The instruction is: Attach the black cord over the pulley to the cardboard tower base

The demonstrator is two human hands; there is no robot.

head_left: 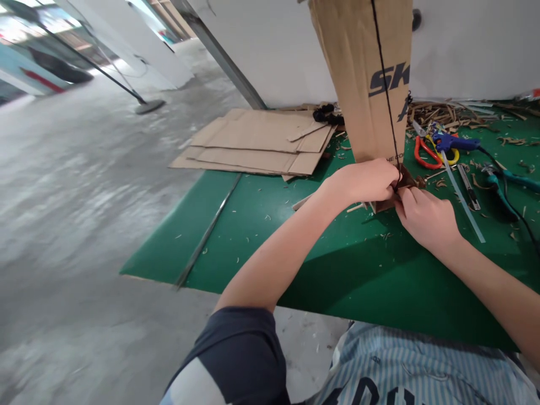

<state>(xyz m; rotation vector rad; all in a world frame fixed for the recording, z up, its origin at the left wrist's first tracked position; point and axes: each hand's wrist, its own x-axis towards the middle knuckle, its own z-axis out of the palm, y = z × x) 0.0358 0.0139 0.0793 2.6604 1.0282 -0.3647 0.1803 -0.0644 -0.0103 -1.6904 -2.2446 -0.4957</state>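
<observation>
A tall cardboard piece with dark printed letters stands upright on the green table. Down its front runs a thin black cord, reaching my fingers near the base. My left hand is closed on the cord's lower end. Close beside it, my right hand pinches at the same spot, and its fingertips hide what they grip. Between and behind the hands, a small brown cardboard base partly shows.
Flat cardboard sheets lie at the back left. To the right are red-handled scissors, a blue glue gun, a glue stick, a utility knife and teal-handled pliers. Cardboard scraps line the wall.
</observation>
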